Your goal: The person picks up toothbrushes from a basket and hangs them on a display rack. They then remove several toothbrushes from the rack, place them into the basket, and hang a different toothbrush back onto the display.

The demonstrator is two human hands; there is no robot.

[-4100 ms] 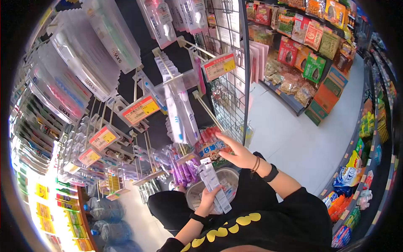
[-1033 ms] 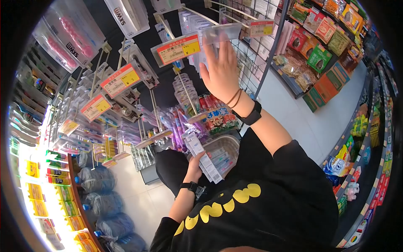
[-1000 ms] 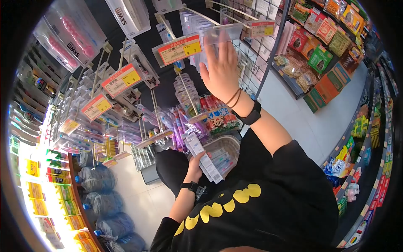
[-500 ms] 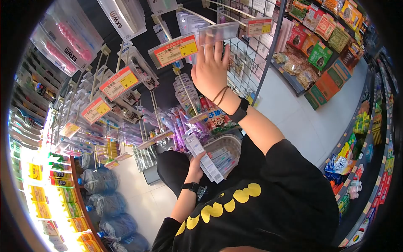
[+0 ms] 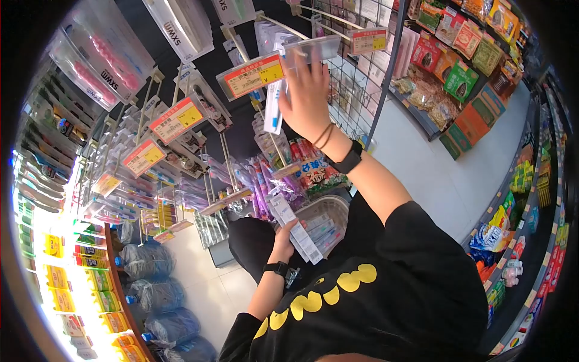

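At the hanging display, my right hand [image 5: 310, 99] reaches up with its fingers blurred beside a clear price holder [image 5: 316, 48]. A slim white packaged toothbrush [image 5: 274, 108] with blue print slants down by its thumb, its top end hidden behind the price tag [image 5: 253, 75]. Lower down, my left hand [image 5: 282, 242] is closed around a few long, flat packaged toothbrushes [image 5: 295, 229], their pale printed backs turned up. These overlap a grey plastic basket [image 5: 342, 210] near my lap, in which more toothbrush packs [image 5: 325, 231] lie.
Hooks of packaged toothbrushes [image 5: 126, 199] with red and yellow tags fill the left. A black wire grid [image 5: 356, 90] stands just right of my right hand. Large water bottles [image 5: 154, 295] line the floor at lower left. Snack shelves [image 5: 458, 78] stand across the aisle.
The white packaged toothbrush has come forward and down into view beside my right hand's thumb. My left hand and its packs stay about where they were.
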